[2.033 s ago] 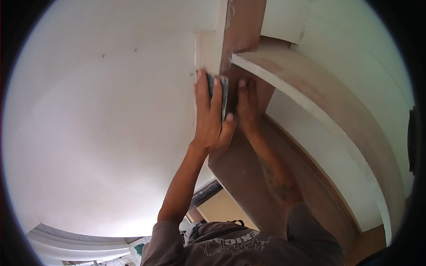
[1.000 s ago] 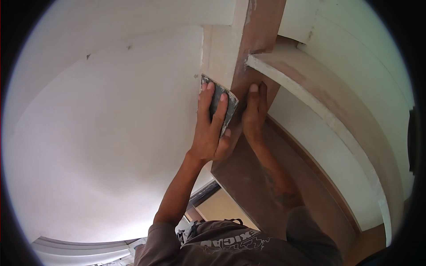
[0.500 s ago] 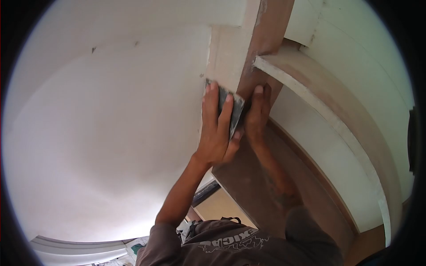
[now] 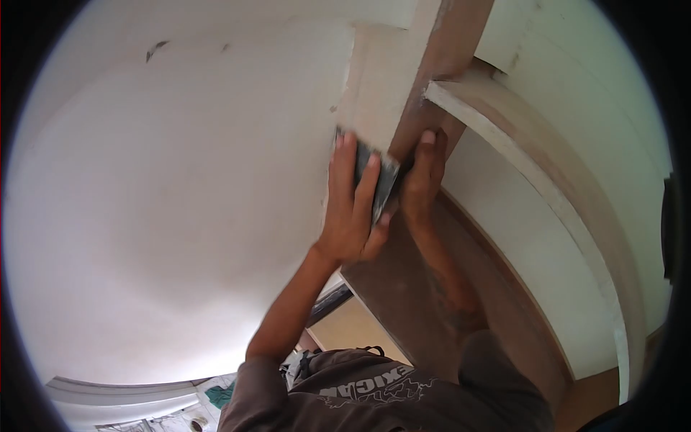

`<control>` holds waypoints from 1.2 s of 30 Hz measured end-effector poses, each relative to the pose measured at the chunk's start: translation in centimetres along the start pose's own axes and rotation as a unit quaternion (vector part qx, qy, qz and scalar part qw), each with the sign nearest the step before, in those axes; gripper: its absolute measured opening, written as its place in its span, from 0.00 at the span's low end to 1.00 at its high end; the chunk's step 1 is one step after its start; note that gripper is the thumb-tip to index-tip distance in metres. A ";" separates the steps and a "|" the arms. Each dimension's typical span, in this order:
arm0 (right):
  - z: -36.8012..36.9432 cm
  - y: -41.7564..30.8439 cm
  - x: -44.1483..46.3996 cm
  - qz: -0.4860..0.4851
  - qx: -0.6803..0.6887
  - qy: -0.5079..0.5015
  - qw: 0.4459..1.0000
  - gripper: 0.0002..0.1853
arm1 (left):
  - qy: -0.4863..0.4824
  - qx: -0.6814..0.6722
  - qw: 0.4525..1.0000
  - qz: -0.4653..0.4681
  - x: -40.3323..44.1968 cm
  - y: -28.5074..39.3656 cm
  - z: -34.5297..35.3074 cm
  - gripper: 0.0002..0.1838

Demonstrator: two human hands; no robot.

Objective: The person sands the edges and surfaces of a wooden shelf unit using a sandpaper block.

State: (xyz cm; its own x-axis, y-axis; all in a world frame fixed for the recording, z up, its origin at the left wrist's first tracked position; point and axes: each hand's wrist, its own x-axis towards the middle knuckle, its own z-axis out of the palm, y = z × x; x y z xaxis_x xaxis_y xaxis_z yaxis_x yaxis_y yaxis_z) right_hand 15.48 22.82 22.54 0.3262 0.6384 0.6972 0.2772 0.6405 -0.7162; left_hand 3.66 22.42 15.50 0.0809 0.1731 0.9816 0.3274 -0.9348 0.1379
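Pressed flat on the pale panel (image 4: 194,187) is a dark grey pad (image 4: 387,176) with worn, whitish edges. My left hand (image 4: 350,201) lies over this pad, fingers pointing up across it and thumb at its lower right edge. Just to the right, my right hand (image 4: 423,176) rests against the brown strip (image 4: 414,133), below the end of the curved shelf edge. Its fingers are bent and close together. Whatever may be between them and the strip is hidden.
A curved ledge (image 4: 536,155) with a whitish edge sweeps down the right side. Below the hands is a brown board (image 4: 403,288). An opening with a dark frame and a yellowish panel (image 4: 356,335) shows near my shirt. A green item (image 4: 219,394) lies at the lower left.
Over the last two seconds the panel and ledge have shifted in view. The pad has turned so more of its face shows, and my left hand has moved down along the pale strip.
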 end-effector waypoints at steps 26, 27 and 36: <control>-1.4 -0.8 -0.5 -0.055 0.000 0.018 0.998 0.26 | -0.043 0.048 0.998 0.018 -0.3 1.1 -0.1 0.43; -1.2 -0.9 -0.5 -0.049 0.008 0.023 0.998 0.25 | -0.052 0.048 0.997 -0.005 -4.6 1.1 0.5 0.43; -0.6 -0.4 -0.8 -0.084 -0.042 0.050 0.994 0.25 | -0.071 0.030 0.997 -0.017 -8.4 1.5 0.1 0.44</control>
State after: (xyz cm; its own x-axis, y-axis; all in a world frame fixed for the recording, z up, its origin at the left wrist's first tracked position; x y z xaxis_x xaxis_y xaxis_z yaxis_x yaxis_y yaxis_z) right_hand 15.65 21.77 22.29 0.3557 0.4770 0.8037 0.4084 0.6942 -0.5927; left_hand 3.55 19.63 7.43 0.1993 0.2497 0.9476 0.3878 -0.9082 0.1577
